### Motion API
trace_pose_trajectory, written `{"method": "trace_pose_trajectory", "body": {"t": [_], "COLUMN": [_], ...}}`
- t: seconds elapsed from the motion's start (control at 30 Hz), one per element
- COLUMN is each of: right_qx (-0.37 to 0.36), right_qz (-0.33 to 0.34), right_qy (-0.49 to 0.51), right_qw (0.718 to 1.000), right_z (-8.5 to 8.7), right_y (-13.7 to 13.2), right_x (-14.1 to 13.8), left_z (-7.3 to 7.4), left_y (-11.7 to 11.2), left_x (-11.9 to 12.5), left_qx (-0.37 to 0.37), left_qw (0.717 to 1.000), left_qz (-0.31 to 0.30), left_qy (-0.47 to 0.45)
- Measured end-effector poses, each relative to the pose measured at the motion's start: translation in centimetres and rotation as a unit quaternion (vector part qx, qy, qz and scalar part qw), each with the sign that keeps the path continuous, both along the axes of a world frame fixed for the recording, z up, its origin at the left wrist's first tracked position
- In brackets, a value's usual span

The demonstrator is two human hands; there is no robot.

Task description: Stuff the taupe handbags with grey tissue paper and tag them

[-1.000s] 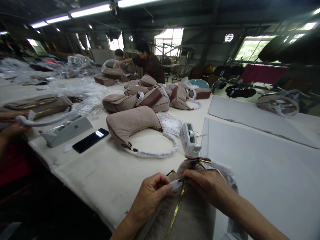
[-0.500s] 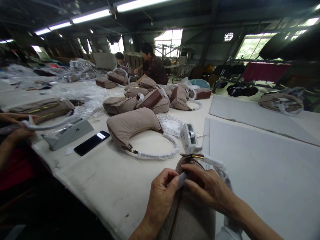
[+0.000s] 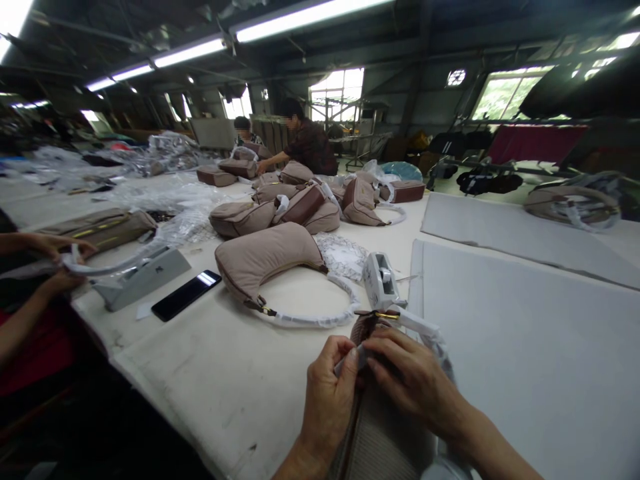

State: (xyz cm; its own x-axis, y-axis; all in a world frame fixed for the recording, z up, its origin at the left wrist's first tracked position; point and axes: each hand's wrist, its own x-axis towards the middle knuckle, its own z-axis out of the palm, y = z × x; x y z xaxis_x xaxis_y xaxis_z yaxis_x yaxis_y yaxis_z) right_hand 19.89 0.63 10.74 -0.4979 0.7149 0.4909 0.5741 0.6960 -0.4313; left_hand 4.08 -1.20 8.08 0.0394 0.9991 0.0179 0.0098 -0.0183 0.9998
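Observation:
A beige handbag (image 3: 380, 440) stands on its end at the near table edge, between my two hands. My left hand (image 3: 327, 397) is closed on a small white strip (image 3: 349, 361) at the top of the bag. My right hand (image 3: 413, 380) pinches the same spot from the right, fingers pressed on the bag's zipper end. A gold fitting (image 3: 384, 315) and a white-wrapped strap (image 3: 425, 331) stick up just behind my fingers. A white tape dispenser (image 3: 381, 281) sits right behind the bag.
A finished beige bag (image 3: 265, 257) with wrapped handle lies ahead, more bags (image 3: 295, 203) piled beyond. A black phone (image 3: 186, 295) and grey dispenser (image 3: 145, 275) lie left, by a co-worker's hands (image 3: 60, 263). Grey foam sheets (image 3: 525, 320) cover the right. Two people work at the far end.
My hands have drawn closer together on the strip at the bag's top. The open gold zipper seen earlier is now hidden. The view tilted slightly up.

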Motion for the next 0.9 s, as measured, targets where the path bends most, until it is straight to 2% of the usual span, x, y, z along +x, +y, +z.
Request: {"method": "trace_pose_trajectory", "body": {"t": [0.1,0.17,0.27,0.37,0.47,0.53,0.6,0.67,0.73,0.77,0.9], "right_qx": [-0.048,-0.081,-0.130,-0.145,-0.137,-0.115,-0.037,0.077,0.139,0.125,-0.074], "right_qz": [-0.010,-0.026,-0.015,-0.002,0.006,0.014,-0.005,-0.056,-0.122,-0.149,-0.194], "right_qy": [0.028,0.000,-0.071,-0.082,-0.062,-0.051,-0.025,0.001,0.009,0.008,0.034], "right_qw": [0.998,0.996,0.989,0.986,0.989,0.992,0.999,0.995,0.983,0.981,0.978], "right_z": [-0.1,0.1,0.9,1.8,2.0,1.6,0.7,-0.6,-2.0,-2.5,-3.7], "right_y": [0.1,0.5,1.7,2.7,3.0,2.9,3.0,3.2,3.6,3.8,3.7], "right_x": [-0.1,-0.1,0.0,0.0,0.2,0.5,0.9,1.1,1.2,1.1,0.4], "left_z": [0.1,0.2,0.4,0.4,0.2,0.0,-0.1,0.0,-0.1,-0.2,-0.6], "left_y": [-0.1,0.0,0.3,0.5,0.8,1.0,1.1,1.4,1.7,1.9,3.2], "left_x": [0.1,0.3,0.6,0.7,0.3,0.0,-0.1,0.0,0.3,0.4,0.2], "left_qx": [-0.009,-0.012,-0.010,-0.027,-0.034,-0.025,-0.031,-0.038,-0.034,-0.028,-0.007], "left_qw": [1.000,1.000,0.999,0.998,0.999,0.999,0.999,0.999,0.999,0.999,0.999], "left_qz": [0.007,0.013,0.024,0.041,0.028,0.018,0.023,0.026,0.028,0.032,0.045], "left_qy": [-0.012,-0.001,0.030,0.038,0.026,0.016,0.007,0.008,0.019,0.024,0.015]}}
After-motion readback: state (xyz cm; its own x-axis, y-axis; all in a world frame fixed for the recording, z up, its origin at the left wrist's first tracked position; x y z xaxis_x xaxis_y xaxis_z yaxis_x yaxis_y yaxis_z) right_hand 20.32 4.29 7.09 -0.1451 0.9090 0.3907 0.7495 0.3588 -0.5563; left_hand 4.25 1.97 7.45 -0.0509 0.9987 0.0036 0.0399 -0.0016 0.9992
